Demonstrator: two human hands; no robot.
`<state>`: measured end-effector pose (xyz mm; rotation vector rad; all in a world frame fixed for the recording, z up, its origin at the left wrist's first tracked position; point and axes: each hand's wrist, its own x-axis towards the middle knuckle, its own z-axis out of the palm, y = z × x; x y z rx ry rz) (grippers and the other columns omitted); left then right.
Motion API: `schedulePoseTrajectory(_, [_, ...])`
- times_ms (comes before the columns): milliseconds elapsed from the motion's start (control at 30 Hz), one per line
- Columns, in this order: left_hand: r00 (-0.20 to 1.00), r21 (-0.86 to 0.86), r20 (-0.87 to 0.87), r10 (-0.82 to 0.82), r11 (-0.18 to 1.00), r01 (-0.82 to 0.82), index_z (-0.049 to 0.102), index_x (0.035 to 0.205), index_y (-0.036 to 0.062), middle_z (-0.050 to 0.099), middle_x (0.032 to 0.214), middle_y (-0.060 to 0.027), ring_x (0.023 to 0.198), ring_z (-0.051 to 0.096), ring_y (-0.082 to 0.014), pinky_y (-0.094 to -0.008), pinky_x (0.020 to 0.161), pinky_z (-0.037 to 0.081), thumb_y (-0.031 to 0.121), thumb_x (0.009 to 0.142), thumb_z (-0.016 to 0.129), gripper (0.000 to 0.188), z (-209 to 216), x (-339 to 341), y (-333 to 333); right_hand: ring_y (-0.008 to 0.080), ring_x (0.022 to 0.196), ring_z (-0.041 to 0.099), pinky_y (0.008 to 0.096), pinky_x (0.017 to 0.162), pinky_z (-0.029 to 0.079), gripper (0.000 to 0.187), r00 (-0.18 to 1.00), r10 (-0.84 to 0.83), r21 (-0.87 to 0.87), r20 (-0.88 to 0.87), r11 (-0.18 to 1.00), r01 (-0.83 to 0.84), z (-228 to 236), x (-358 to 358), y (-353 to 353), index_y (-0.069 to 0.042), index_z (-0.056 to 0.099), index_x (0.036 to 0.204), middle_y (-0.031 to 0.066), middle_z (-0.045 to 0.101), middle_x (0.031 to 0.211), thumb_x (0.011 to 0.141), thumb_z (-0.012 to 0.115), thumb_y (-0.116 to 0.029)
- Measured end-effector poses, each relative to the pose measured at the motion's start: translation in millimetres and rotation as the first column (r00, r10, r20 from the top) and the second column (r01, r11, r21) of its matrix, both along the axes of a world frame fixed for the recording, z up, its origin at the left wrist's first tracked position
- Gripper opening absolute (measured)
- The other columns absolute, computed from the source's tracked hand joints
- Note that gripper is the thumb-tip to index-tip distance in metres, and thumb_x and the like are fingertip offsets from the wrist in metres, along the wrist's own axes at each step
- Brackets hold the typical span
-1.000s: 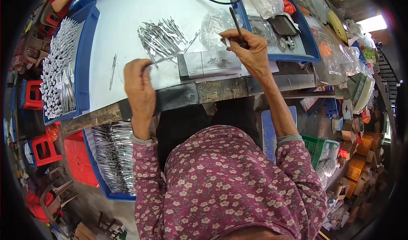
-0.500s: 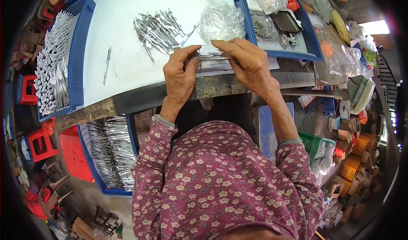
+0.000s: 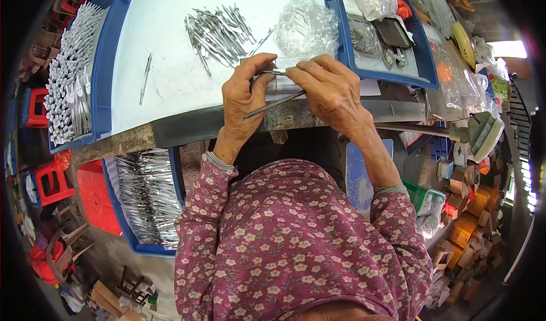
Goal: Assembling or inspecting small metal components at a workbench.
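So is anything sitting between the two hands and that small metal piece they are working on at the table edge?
Nothing visible. The left hand and right hand both already touch the small metal piece between their fingertips. The loose pile of metal tools and the clear plastic bag lie farther back on the white tabletop.

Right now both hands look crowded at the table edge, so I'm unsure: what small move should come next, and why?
Probably ease the small slim metal piece, pinched by the left hand, further into the clear plastic sleeve under the right hand; its tip sits right at the sleeve.
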<state>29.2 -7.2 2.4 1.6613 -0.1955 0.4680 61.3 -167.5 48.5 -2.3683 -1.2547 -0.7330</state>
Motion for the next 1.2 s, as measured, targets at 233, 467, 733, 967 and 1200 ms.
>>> schedulePoseTrajectory(233, [1.0,-0.02,0.005,0.003,1.0,-0.003,0.058,0.103,0.0022,0.061,0.088,-0.0085,0.078,0.06,-0.0152,-0.025,0.066,0.049,-0.011,0.076,0.056,0.031,-2.0,0.4,-0.3,0.0187,0.072,0.054,0.029,0.058,0.046,0.022,0.998,0.006,-0.021,-0.063,1.0,-0.007,1.2,0.4,-2.6,-0.008,0.058,0.085,0.0017,0.057,0.076,0.063,0.06,-0.004])
schedulePoseTrajectory(467, [1.0,-0.026,-0.024,0.018,0.999,-0.019,0.06,0.1,0.0013,0.061,0.087,-0.009,0.078,0.06,-0.0142,-0.0239,0.066,0.048,-0.01,0.076,0.056,0.027,-1.0,-1.1,0.1,0.0192,0.075,0.055,0.0288,0.061,0.047,0.027,0.99,0.016,-0.038,-0.138,0.999,-0.021,4.5,2.0,-7.7,-0.01,0.06,0.089,0.0017,0.058,0.078,0.064,0.061,-0.002])
schedulePoseTrajectory(733, [0.987,0.276,0.12,0.103,0.952,-0.132,0.061,0.097,0.0005,0.06,0.085,-0.0077,0.079,0.058,-0.0162,-0.025,0.067,0.045,-0.006,0.075,0.06,0.023,-3.8,5.1,-2.5,0.0202,0.072,0.054,0.0305,0.061,0.046,0.033,0.982,-0.051,-0.103,-0.184,0.994,0.032,-0.6,10.6,-16.5,-0.014,0.061,0.092,0.0009,0.056,0.073,0.063,0.06,0.001])
schedulePoseTrajectory(967, [0.958,0.493,0.234,0.166,0.829,-0.264,0.06,0.081,0.0016,0.052,0.077,-0.0088,0.075,0.05,-0.0248,-0.0342,0.067,0.039,0.0,0.069,0.064,0.012,-9.6,8.7,-3.0,0.0207,0.074,0.055,0.0305,0.062,0.046,0.032,0.976,-0.089,-0.083,-0.198,0.994,0.074,-10.1,13.0,-17.9,-0.013,0.062,0.092,0.0028,0.058,0.077,0.065,0.06,0.002])
schedulePoseTrajectory(1200, [0.961,0.496,0.229,0.154,0.831,-0.251,0.06,0.078,0.003,0.052,0.078,-0.0075,0.075,0.05,-0.0237,-0.0334,0.068,0.037,0.002,0.069,0.065,0.01,-12.3,8.4,-1.2,0.0092,0.072,0.058,0.0223,0.061,0.047,0.021,0.597,0.204,0.461,-0.776,0.829,0.315,12.2,11.1,12.4,-0.006,0.061,0.105,0.0033,0.063,0.077,0.085,0.059,-0.009])
